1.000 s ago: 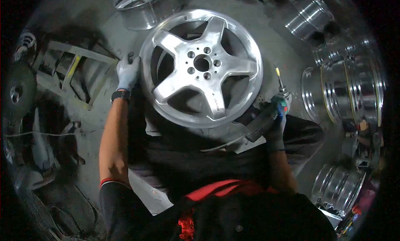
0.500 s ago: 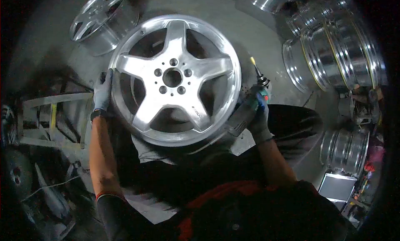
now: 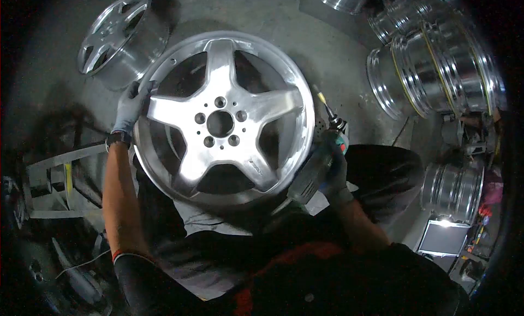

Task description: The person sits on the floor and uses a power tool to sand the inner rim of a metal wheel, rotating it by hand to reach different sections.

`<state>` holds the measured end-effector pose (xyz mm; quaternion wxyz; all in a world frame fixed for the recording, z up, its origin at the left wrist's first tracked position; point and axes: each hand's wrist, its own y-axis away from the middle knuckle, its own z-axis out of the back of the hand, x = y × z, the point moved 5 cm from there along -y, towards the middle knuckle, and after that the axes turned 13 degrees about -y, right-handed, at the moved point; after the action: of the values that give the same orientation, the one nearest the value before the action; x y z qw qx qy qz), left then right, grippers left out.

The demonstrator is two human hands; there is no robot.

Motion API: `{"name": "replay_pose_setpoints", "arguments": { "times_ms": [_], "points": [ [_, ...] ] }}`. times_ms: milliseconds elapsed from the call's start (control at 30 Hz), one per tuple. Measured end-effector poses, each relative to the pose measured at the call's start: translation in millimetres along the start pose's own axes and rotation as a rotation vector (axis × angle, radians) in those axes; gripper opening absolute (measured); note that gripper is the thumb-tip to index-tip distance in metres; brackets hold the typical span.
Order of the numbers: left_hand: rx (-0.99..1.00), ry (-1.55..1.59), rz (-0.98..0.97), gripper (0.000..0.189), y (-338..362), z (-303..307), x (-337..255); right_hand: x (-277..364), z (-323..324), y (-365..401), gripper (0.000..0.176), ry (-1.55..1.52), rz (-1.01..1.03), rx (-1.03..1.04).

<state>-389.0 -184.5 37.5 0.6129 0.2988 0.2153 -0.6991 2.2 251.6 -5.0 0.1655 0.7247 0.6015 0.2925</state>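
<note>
A silver five-spoke wheel rim (image 3: 220,92) faces up at me in front of my lap. My left hand (image 3: 131,107), in a grey glove, grips the rim's left edge with its fingers on the outer lip. On the right, my gloved right hand (image 3: 334,174) is wrapped round a dark green power tool (image 3: 307,176). The tool's thin shaft with a yellowish tip (image 3: 321,96) points up and forward, just beside the rim's right edge. Part of the right hand's fingers is dark and hard to make out.
Another spoked rim (image 3: 112,37) lies on the floor at the upper left. Several shiny rims (image 3: 436,70) stand in a row at the right, with one more (image 3: 453,191) below them. A metal frame (image 3: 65,157) is at the left, and a lit lamp (image 3: 444,238) at the lower right.
The rim has shifted slightly down and left and turned a little. My left hand has moved up along its edge, fingers now over the lip. The tool has moved slightly down and left.
</note>
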Motion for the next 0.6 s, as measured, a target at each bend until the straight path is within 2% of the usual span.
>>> {"name": "replay_pose_setpoints", "arguments": {
  "times_ms": [33, 167, 267, 367, 433, 533, 567, 600],
  "points": [
    [0.024, -0.005, 0.043, 0.043, -0.3, -1.6, -6.1, -3.5, 2.4, -0.5, 0.04, -0.099, -0.056, 0.042],
    [0.089, -0.017, 0.065, 0.044, -6.8, -3.0, 2.4, -7.0, 1.8, -0.7, 0.039, -0.082, -0.097, 0.024],
    [0.062, 0.017, 0.057, 0.045, -2.8, -2.3, 3.5, -6.0, -6.3, -4.4, 0.036, -0.092, -0.14, 0.107],
    [0.07, 0.044, 0.12, 0.046, -3.5, -2.1, 7.8, -3.7, -6.7, -11.1, 0.033, -0.047, -0.076, 0.062],
    [-0.066, -0.064, 0.064, 0.045, -7.5, 1.3, 22.2, -7.4, -9.5, -15.8, 0.033, -0.064, -0.057, 0.122],
    [0.051, 0.006, 0.091, 0.045, -2.7, 1.2, 48.4, -3.9, -12.4, -15.1, 0.033, -0.008, -0.041, 0.091],
    [-0.007, -0.102, 0.189, 0.042, 25.3, 8.9, -0.5, -1.1, -15.4, -14.5, 0.033, -0.007, -0.041, 0.09],
    [-0.005, -0.1, 0.189, 0.042, 32.8, 6.5, 9.6, 7.1, -21.5, -15.4, 0.033, 0.047, 0.023, 0.092]
  ]
}}
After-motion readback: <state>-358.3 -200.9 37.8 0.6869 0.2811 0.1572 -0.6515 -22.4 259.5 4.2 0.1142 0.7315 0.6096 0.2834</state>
